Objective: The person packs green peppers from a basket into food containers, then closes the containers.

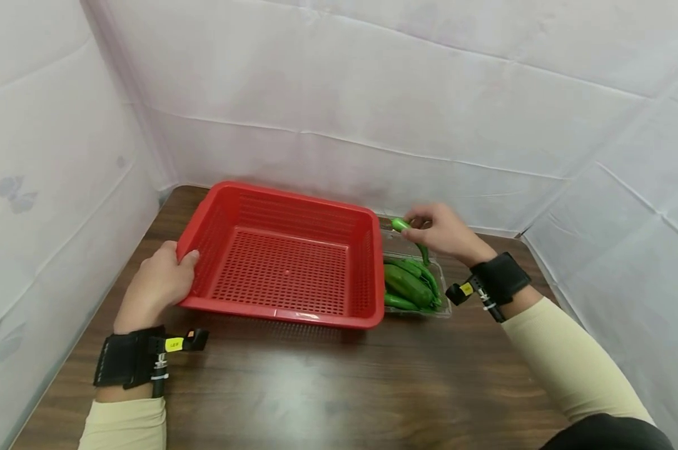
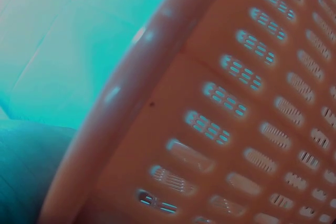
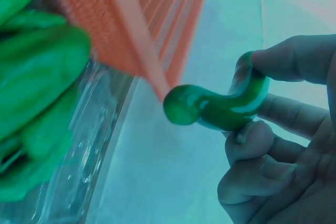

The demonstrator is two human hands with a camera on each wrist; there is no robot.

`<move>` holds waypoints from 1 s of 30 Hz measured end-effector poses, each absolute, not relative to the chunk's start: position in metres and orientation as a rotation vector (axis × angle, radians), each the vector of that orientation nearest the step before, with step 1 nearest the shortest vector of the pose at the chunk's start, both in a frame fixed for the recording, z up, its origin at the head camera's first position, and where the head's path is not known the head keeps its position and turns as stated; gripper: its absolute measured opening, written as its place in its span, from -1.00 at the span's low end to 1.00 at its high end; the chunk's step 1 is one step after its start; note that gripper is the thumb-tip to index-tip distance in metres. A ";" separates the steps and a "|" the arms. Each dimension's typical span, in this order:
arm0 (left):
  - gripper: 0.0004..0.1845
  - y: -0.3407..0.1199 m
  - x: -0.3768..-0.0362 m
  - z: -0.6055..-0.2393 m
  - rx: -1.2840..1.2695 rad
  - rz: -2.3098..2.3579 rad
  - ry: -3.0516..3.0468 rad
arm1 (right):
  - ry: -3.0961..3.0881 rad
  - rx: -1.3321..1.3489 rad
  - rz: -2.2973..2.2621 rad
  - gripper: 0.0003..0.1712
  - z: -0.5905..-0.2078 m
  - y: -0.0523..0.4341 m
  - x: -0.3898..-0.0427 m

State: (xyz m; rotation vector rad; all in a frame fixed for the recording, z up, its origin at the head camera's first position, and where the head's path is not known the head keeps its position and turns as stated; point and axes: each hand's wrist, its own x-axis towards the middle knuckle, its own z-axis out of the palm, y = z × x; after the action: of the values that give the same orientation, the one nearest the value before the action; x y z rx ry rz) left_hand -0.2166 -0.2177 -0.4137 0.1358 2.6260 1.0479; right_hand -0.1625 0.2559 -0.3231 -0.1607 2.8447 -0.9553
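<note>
Head view puts your right hand (image 1: 443, 232) above the clear tray (image 1: 441, 275) of peppers, fingers pinching one green chili pepper (image 1: 409, 234); its long axis hangs tray-ward, just right of the red basket (image 1: 285, 256); your left hand (image 1: 157, 281) grips the basket's left rim

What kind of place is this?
Probably a staged recording booth, not a kitchen: white sheets hang on every side of a wooden table holding only a red basket and a tray of peppers.
</note>
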 end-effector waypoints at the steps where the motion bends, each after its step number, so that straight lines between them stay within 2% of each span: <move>1: -0.40 -0.220 -0.217 -0.414 0.134 1.046 2.628 | 2.850 -0.152 -0.955 -0.82 -0.324 0.260 -0.160; 16: -0.34 -0.250 -0.219 -0.416 0.084 1.040 2.625 | 2.874 -0.124 -0.951 -0.81 -0.339 0.278 -0.146; 23: -0.36 -0.249 -0.217 -0.417 0.077 1.083 2.608 | 2.847 -0.094 -0.835 -0.66 -0.354 0.279 -0.139; 30: -0.34 -0.247 -0.217 -0.416 0.069 1.083 2.601 | 2.899 -0.311 -0.654 -0.65 -0.367 0.263 -0.123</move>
State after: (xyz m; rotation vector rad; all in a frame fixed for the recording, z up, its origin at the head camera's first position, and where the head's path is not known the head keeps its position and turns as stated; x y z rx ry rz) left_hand -0.2174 -0.2467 -0.4162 0.0686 2.6010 1.0835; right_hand -0.1233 0.2629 -0.3669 -0.3114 2.8992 -0.6541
